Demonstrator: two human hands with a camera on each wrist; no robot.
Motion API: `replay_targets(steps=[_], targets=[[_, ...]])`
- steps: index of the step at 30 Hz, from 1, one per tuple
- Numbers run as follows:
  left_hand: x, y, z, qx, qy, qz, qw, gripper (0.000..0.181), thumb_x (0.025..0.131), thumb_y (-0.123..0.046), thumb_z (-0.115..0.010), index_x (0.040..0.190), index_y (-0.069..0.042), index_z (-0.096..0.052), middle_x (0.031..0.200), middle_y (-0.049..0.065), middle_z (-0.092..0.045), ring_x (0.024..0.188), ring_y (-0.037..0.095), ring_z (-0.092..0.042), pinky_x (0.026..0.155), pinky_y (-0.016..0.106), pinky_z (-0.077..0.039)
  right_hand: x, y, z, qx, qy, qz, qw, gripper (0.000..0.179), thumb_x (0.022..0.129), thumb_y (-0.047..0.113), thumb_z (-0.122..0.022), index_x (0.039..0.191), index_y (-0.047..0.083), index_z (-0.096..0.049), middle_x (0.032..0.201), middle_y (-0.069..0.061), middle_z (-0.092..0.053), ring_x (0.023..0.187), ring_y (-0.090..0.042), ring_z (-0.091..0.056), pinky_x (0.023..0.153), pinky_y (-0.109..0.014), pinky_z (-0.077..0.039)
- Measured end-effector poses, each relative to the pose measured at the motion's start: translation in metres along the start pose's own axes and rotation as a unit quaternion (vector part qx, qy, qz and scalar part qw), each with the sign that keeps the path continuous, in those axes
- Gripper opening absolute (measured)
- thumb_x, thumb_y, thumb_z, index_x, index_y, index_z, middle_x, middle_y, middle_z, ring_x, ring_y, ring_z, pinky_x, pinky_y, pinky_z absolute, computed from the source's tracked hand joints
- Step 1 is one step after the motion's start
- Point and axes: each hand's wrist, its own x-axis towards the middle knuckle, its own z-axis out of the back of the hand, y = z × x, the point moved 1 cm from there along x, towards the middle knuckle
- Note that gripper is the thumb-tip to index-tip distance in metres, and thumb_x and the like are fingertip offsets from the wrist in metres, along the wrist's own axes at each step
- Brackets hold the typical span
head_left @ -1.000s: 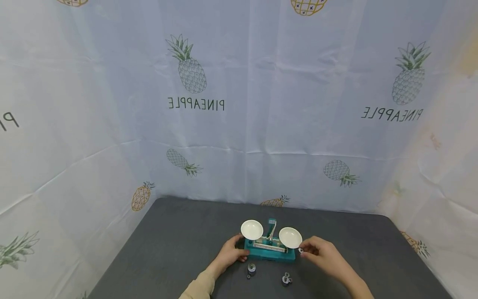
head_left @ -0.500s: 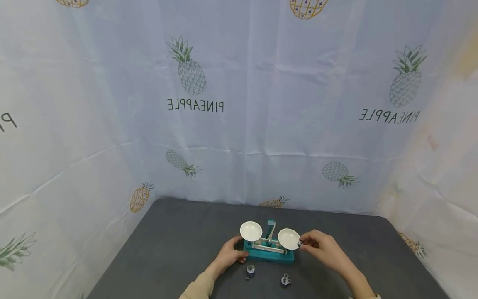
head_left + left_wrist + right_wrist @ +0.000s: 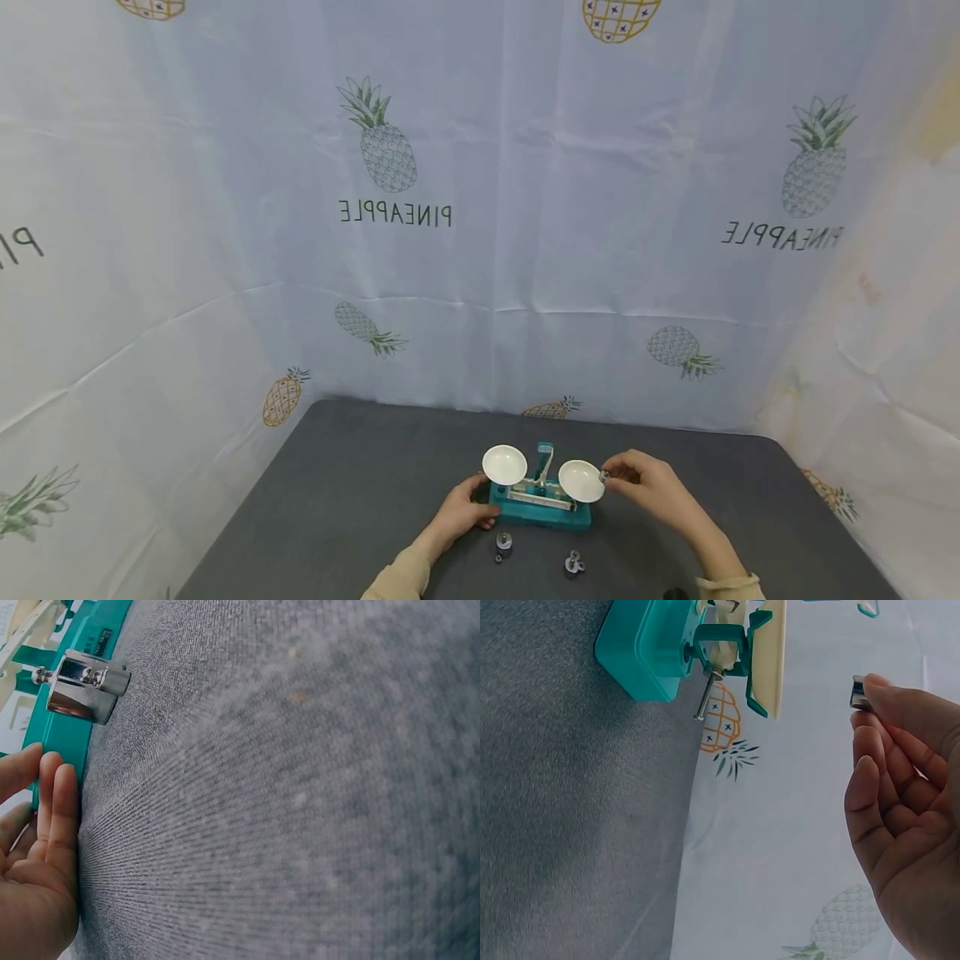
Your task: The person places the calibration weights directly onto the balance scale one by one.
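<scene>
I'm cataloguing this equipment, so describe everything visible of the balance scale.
The balance scale stands upright on the dark tabletop. It has a teal, plastic-looking base and central post, a pale beam, and two round, shallow cream pans, both empty. A metal screw juts from its right end. The left grip holds the base's left end. Whether the beam is level is hard to tell.

The head camera looks forward and down from farther off, over the grey tabletop (image 3: 390,467) to the pineapple-print curtain (image 3: 465,258). Both wrist views sit close, turned sideways: the left skims the tabletop past the left hand (image 3: 41,881), the right faces the curtain beyond the right hand (image 3: 911,832). All share the teal two-pan balance (image 3: 543,515)
</scene>
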Motion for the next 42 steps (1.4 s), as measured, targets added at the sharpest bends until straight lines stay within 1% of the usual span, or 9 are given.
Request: replay_targets(steps=[11,16,19,24,25,26,33,36,42], targets=[[0.002,0.003,-0.001,-0.003,0.007,0.002,1.0000,0.061,0.073,-0.004,-0.066,0.126,0.005,-0.038,0.113,0.025,-0.050,0.057,0.010,-0.059,0.053,0.029,-0.053,0.015,0.002,-0.009,0.012,0.015,-0.017,0.9997,0.020,0.078,0.027,-0.063,0.095,0.016,-0.062,0.086,0.003,-0.059,0.070,-0.001,-0.051,0.057,-0.018,-0.045],[0.005,0.006,-0.001,0.005,0.001,0.003,1.0000,0.061,0.073,-0.004,-0.066,0.126,0.005,-0.038,0.113,0.025,-0.049,0.056,0.010,-0.059,0.053,0.030,-0.053,0.023,0.004,-0.012,0.003,0.019,-0.007,0.9998,0.021,0.078,0.027,-0.063,0.095,0.014,-0.062,0.085,0.003,-0.059,0.070,-0.003,-0.050,0.056,-0.018,-0.044],[0.000,-0.002,-0.001,0.004,0.001,0.003,1.0000,0.060,0.073,-0.003,-0.065,0.126,0.006,-0.038,0.108,0.024,-0.052,0.057,0.010,-0.059,0.053,0.030,-0.053,0.026,0.005,-0.015,-0.004,0.019,0.007,0.9998,0.020,0.079,0.025,-0.063,0.095,0.014,-0.062,0.085,0.002,-0.059,0.070,-0.002,-0.050,0.056,-0.018,-0.044],[-0.004,-0.007,-0.001,0.001,0.002,0.001,1.0000,0.059,0.074,-0.003,-0.064,0.125,0.007,-0.038,0.095,0.018,-0.057,0.056,0.010,-0.058,0.054,0.031,-0.053,0.029,0.004,-0.022,-0.016,0.020,0.023,0.9994,0.016,0.079,0.024,-0.062,0.093,0.016,-0.063,0.084,0.004,-0.059,0.068,0.000,-0.048,0.055,-0.018,-0.042],[-0.003,-0.005,-0.001,-0.001,0.002,-0.001,1.0000,0.059,0.074,-0.002,-0.064,0.125,0.007,-0.038,0.093,0.017,-0.057,0.056,0.010,-0.058,0.054,0.030,-0.053,0.029,0.004,-0.024,-0.017,0.021,0.026,0.9993,0.016,0.079,0.024,-0.062,0.093,0.016,-0.063,0.083,0.004,-0.059,0.068,0.000,-0.047,0.054,-0.018,-0.042],[-0.002,-0.003,-0.001,-0.002,0.002,0.000,1.0000,0.059,0.074,-0.003,-0.064,0.126,0.007,-0.038,0.093,0.017,-0.057,0.056,0.010,-0.058,0.054,0.029,-0.053,0.030,0.004,-0.025,-0.019,0.022,0.027,0.9992,0.016,0.080,0.024,-0.062,0.093,0.016,-0.063,0.083,0.005,-0.059,0.067,0.000,-0.047,0.054,-0.018,-0.042],[-0.006,-0.013,-0.002,0.001,0.001,-0.006,1.0000,0.059,0.074,-0.001,-0.063,0.125,0.009,-0.037,0.100,0.021,-0.054,0.057,0.010,-0.058,0.055,0.032,-0.053,0.033,0.007,-0.029,-0.024,0.033,0.034,0.9986,0.015,0.080,0.022,-0.061,0.093,0.014,-0.063,0.084,0.004,-0.059,0.067,-0.001,-0.047,0.052,-0.018,-0.041],[-0.004,-0.009,-0.002,-0.001,0.001,-0.007,1.0000,0.058,0.074,-0.002,-0.064,0.125,0.008,-0.038,0.100,0.020,-0.054,0.057,0.010,-0.058,0.054,0.031,-0.053,0.035,0.007,-0.030,-0.026,0.041,0.039,0.9981,0.016,0.080,0.022,-0.061,0.093,0.013,-0.063,0.085,0.003,-0.060,0.067,-0.002,-0.047,0.053,-0.018,-0.041],[0.002,0.002,-0.001,0.001,0.001,0.000,1.0000,0.060,0.072,-0.006,-0.067,0.125,0.005,-0.040,0.101,0.017,-0.054,0.056,0.009,-0.059,0.052,0.027,-0.053,0.037,0.005,-0.034,-0.028,0.052,0.030,0.9978,0.015,0.080,0.021,-0.061,0.093,0.014,-0.063,0.084,0.003,-0.060,0.068,-0.003,-0.048,0.053,-0.018,-0.041]])
